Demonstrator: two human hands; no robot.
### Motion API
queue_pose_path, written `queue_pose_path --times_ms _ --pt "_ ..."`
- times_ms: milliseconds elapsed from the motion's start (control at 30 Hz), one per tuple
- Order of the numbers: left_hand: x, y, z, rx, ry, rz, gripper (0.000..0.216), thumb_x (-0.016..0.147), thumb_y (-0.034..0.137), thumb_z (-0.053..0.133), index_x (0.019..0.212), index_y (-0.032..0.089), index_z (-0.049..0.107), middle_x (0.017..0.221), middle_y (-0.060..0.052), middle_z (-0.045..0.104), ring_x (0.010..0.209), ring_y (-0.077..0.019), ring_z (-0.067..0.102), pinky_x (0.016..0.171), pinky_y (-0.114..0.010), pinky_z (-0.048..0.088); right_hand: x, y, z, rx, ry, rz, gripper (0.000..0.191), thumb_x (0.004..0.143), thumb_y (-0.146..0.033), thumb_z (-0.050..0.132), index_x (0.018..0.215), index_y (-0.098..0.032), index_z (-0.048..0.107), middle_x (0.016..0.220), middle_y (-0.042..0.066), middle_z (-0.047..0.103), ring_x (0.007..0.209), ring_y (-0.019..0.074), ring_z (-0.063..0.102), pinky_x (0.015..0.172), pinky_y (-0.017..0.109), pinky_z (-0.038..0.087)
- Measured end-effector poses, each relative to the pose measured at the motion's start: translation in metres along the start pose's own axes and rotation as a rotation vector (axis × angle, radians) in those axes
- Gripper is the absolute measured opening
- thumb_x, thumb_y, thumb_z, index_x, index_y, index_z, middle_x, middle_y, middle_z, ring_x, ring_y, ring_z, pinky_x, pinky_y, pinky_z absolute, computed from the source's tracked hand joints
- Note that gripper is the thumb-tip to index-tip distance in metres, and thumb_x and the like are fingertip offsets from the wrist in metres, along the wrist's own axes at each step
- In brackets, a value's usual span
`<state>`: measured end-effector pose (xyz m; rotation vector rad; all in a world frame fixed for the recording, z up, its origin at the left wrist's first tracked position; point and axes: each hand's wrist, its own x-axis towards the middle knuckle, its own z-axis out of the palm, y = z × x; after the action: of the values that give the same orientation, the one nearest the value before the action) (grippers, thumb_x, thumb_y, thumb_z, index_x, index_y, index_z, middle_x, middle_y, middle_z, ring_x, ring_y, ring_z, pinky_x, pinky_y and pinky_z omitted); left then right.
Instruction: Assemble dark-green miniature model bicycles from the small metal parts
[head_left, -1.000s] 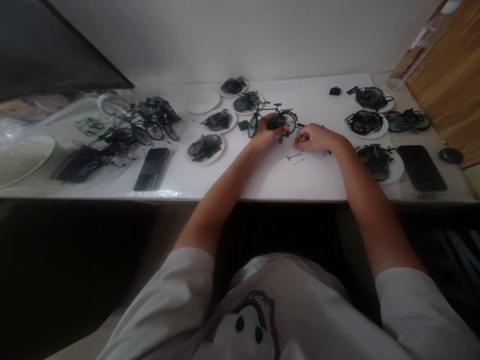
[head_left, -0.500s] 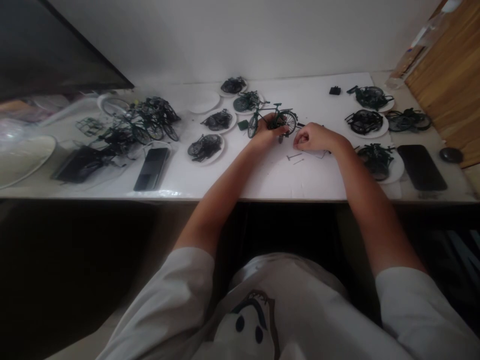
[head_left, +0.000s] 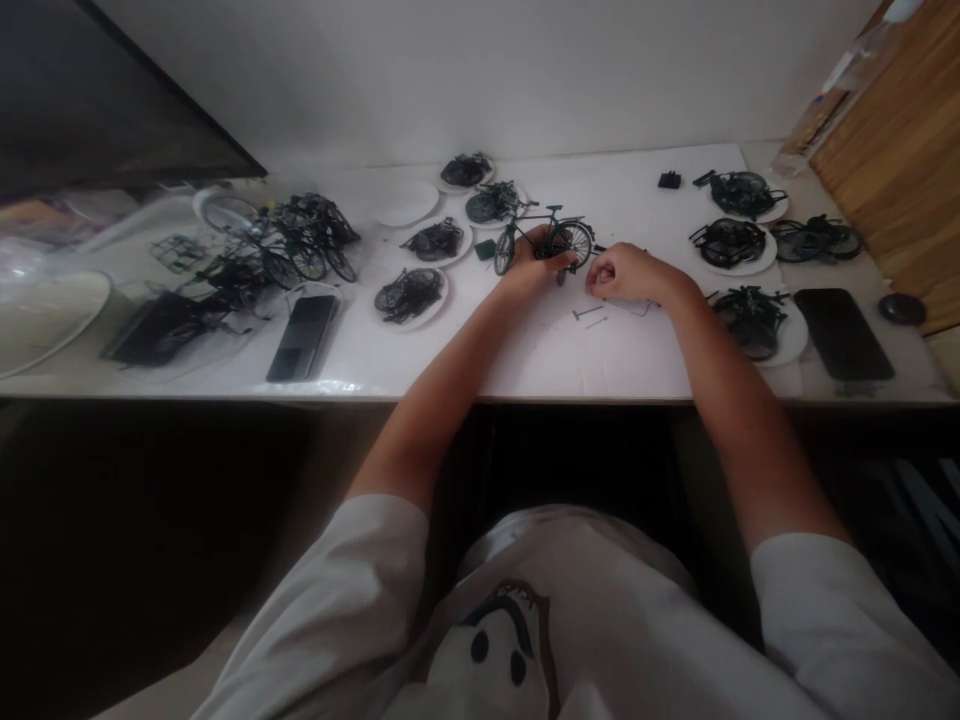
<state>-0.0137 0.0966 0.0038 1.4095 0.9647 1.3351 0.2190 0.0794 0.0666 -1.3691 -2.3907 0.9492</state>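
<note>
A dark green model bicycle stands upright in the grip of my left hand, whose fingers wrap its lower frame near the pedals. Just right of the rear wheel, my right hand has thumb and fingers pinched together; whatever sits between the fingertips is too small to make out. Thin dark parts lie on the white sheet below the hands. Another thin dark piece shows partly under my right wrist. Behind my left hand is a small dark green block.
Plates of dark bicycle parts stand left of my hands, with more plates to the right. Assembled model bicycles crowd the left side. Phones lie at left and right. A black piece sits near the wall.
Hardly anything differs. Both hands keep their positions at the bicycle, with only a very slight shift of the right fingers.
</note>
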Motion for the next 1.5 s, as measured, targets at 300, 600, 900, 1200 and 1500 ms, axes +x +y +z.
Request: queue_pose_path --times_ms 300,600,900,1200,1500 --pt "0.002 -0.006 -0.002 0.011 0.006 0.004 0.044 0.073 0.033 0.103 0.107 0.022 0.078 0.094 -0.006 0.080 0.110 -0.0277 0.079 0.098 -0.042 0.066 -0.009 -0.013 -0.002 0.137 0.134 -0.048 0.052 0.078 -0.070 0.092 0.099 -0.024 0.078 0.071 -0.004 0.044 0.071 0.0167 0.035 0.070 0.035 0.033" --pt "-0.002 -0.002 -0.001 0.025 -0.034 0.009 0.045 0.075 0.044 0.103 0.105 0.024 0.076 0.087 -0.006 0.077 0.107 -0.0322 0.081 0.097 -0.049 0.068 -0.005 -0.016 0.005 0.066 0.319 -0.063 0.049 0.095 -0.071 0.077 0.115 -0.026 0.077 0.080 0.001 0.049 0.079 0.0220 0.041 0.076 0.038 0.040" --pt "-0.002 -0.002 0.001 -0.004 -0.043 0.021 0.044 0.075 0.043 0.103 0.102 0.023 0.074 0.086 -0.006 0.075 0.106 -0.0323 0.081 0.095 -0.049 0.067 -0.006 -0.019 0.007 0.002 0.362 -0.104 0.038 0.101 -0.057 0.077 0.116 -0.023 0.082 0.082 0.003 0.056 0.082 0.0220 0.047 0.081 0.038 0.045" --pt "-0.001 -0.003 -0.002 0.023 -0.054 0.004 0.048 0.078 0.049 0.103 0.105 0.022 0.074 0.087 -0.005 0.079 0.100 -0.0287 0.082 0.093 -0.046 0.067 -0.005 -0.023 0.007 0.016 0.372 -0.087 0.039 0.099 -0.060 0.079 0.114 -0.024 0.082 0.078 0.002 0.056 0.082 0.0220 0.048 0.081 0.038 0.044" --pt "-0.001 -0.006 -0.004 0.021 -0.067 0.018 0.049 0.075 0.052 0.105 0.102 0.023 0.075 0.085 -0.005 0.077 0.096 -0.0296 0.082 0.085 -0.045 0.068 -0.003 -0.021 0.007 0.020 0.343 -0.094 0.040 0.098 -0.061 0.080 0.113 -0.024 0.080 0.080 0.003 0.058 0.082 0.0219 0.047 0.080 0.037 0.041"
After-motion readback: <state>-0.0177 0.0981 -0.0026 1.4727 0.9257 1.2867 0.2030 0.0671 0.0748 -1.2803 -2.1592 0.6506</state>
